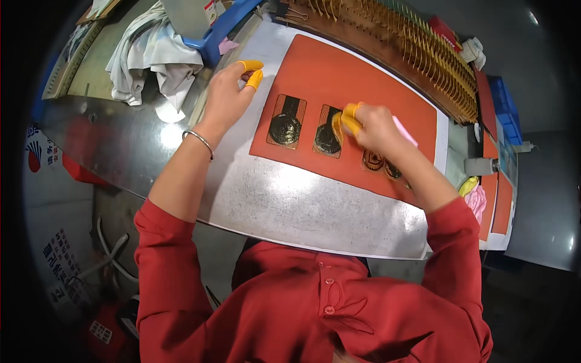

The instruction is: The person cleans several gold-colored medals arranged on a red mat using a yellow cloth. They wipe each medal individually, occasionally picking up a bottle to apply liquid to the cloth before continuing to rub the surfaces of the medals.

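An orange-red mat (351, 69) lies on the metal-topped table. Two rectangular gold-edged pieces with dark round designs, a left one (285, 124) and a right one (325, 144), rest on it. Yellow finger cots cover the thumb and forefinger of both hands. My right hand (372, 128) pinches a thin gold-coloured piece (338, 128) over the right rectangle's edge. Round-patterned gold pieces (373, 159) lie partly hidden beneath my right forearm. My left hand (230, 94) hovers beside the mat's left edge, loosely curled, thumb and forefinger slightly apart, nothing visible between them.
A wooden rack (411, 45) of many thin gold pieces borders the mat's far side. Far left are a blue bin (227, 30) and draped white cloth (151, 60). A pink strip (404, 130) lies beyond my right wrist. Rightward stand a grey bottle (481, 166) and pink cloth (475, 202).
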Available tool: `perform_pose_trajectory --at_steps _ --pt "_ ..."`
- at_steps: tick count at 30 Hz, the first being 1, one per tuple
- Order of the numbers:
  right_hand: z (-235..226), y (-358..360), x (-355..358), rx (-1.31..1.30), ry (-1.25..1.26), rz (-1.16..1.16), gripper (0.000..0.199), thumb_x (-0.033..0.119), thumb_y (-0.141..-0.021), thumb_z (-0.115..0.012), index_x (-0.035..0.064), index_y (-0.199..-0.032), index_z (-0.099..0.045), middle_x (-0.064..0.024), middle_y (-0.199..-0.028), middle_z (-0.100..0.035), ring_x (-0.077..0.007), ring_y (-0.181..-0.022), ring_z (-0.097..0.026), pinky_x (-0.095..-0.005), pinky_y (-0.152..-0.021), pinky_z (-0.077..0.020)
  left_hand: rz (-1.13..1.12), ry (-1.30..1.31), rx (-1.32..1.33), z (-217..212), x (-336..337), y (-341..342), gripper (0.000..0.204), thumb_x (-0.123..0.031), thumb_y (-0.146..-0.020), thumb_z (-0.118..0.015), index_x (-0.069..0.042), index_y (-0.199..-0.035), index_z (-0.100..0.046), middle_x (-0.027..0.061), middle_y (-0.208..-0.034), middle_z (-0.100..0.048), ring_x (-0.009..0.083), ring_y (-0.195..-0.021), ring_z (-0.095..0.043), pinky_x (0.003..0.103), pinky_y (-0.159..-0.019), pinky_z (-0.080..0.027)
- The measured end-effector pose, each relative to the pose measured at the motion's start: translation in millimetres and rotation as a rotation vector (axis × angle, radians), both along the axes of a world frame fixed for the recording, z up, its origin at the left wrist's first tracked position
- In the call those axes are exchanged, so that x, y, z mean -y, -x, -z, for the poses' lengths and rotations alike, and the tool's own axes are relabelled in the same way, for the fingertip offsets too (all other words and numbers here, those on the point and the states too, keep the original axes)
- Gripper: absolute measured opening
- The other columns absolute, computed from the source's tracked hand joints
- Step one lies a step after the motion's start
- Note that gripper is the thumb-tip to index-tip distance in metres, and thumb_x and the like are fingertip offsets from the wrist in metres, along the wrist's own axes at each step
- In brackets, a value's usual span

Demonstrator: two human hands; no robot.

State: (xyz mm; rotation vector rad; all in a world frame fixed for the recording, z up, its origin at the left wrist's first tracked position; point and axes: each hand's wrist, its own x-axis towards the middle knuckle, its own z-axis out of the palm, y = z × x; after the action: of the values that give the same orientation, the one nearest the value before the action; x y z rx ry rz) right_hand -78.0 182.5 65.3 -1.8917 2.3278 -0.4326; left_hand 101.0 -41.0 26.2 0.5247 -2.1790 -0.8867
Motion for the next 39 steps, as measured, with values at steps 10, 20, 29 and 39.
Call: perform_pose_trajectory --at_steps 10,20,29,39 --pt "9.1 -17.4 14.9 -0.015 0.007 -0.131 0.012 0.013 -0.075 -0.065 0.0046 -0.082 -0.062 -0.0145 -0.070 -0.060 -0.0315 -0.066 -0.060 -0.0384 -0.059 -0.0484 -0.022 -0.036 -0.046 -1.0 3.2 -1.9 0.018 -0.010 -0.081 -0.061 0.000 -0.095 -0.065 0.0142 -0.084 -0.065 0.0242 -0.075 -0.064 0.032 -0.066 -0.050" --pt "-7.8 -59.5 13.4 0.134 0.021 -0.278 0.010 0.013 -0.075 -0.061 0.0025 -0.073 -0.060 -0.0154 -0.068 -0.059 -0.0323 -0.062 -0.058 -0.0439 -0.056 -0.0464 -0.049 -0.133 0.093 -3.5 3.5 -4.9 0.019 -0.008 -0.083 -0.059 -0.001 -0.100 -0.064 0.0123 -0.089 -0.065 0.0164 -0.075 -0.062 0.027 -0.065 -0.048" --pt "10.7 -43.6 86.9 -0.039 0.071 -0.177 0.019 0.019 -0.075 -0.064 0.0014 -0.072 -0.057 -0.0168 -0.071 -0.060 -0.0372 -0.064 -0.058 -0.0443 -0.059 -0.0468 -0.054 -0.103 0.039 4.3 8.6 -4.7 0.021 -0.009 -0.083 -0.060 0.001 -0.101 -0.064 0.0117 -0.085 -0.065 0.0155 -0.071 -0.062 0.027 -0.063 -0.047" --pt "0.3 -57.7 98.3 0.046 -0.043 -0.122 0.012 0.013 -0.071 -0.062 0.0052 -0.079 -0.061 -0.0163 -0.072 -0.062 -0.0345 -0.069 -0.061 -0.0464 -0.063 -0.0477 -0.029 -0.113 0.007 2.8 7.7 -5.1 0.020 -0.007 -0.083 -0.059 0.001 -0.100 -0.064 0.0128 -0.087 -0.066 0.0171 -0.077 -0.063 0.027 -0.068 -0.049"
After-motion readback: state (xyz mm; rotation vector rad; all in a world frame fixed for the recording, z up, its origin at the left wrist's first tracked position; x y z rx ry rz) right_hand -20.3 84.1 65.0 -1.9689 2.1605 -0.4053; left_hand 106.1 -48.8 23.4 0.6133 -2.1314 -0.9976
